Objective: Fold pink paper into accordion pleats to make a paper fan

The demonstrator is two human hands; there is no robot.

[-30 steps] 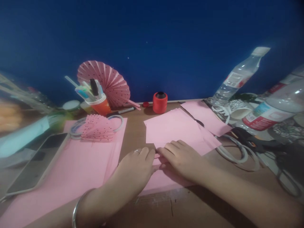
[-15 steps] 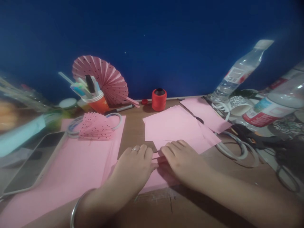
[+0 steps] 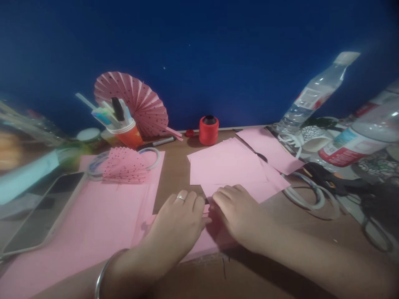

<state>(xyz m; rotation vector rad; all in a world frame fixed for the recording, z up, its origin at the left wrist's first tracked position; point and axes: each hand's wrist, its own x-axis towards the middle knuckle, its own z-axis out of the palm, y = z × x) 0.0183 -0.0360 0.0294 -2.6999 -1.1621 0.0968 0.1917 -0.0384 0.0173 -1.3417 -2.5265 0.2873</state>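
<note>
Both my hands rest side by side on a pink paper sheet (image 3: 202,245) near the front of the brown table (image 3: 174,174). My left hand (image 3: 179,222), with a ring and a bangle, has its fingers curled down on the paper's folded top edge. My right hand (image 3: 238,211) presses the same edge, fingers together, fingertips touching those of the left. Just beyond them lies a stack of pink square sheets (image 3: 229,166).
A large pink sheet (image 3: 93,224) lies left, with a folded dotted fan piece (image 3: 124,166) and a phone (image 3: 40,216). At the back stand a pen cup (image 3: 126,133), a pink paper fan (image 3: 137,104) and a red thread spool (image 3: 208,130). Bottles (image 3: 311,97), tape rings (image 3: 307,197) and scissors (image 3: 374,232) crowd the right.
My hands have shifted slightly along the fold of the pink sheet, the left fingers curling closer to the right. The view tilted a little.
</note>
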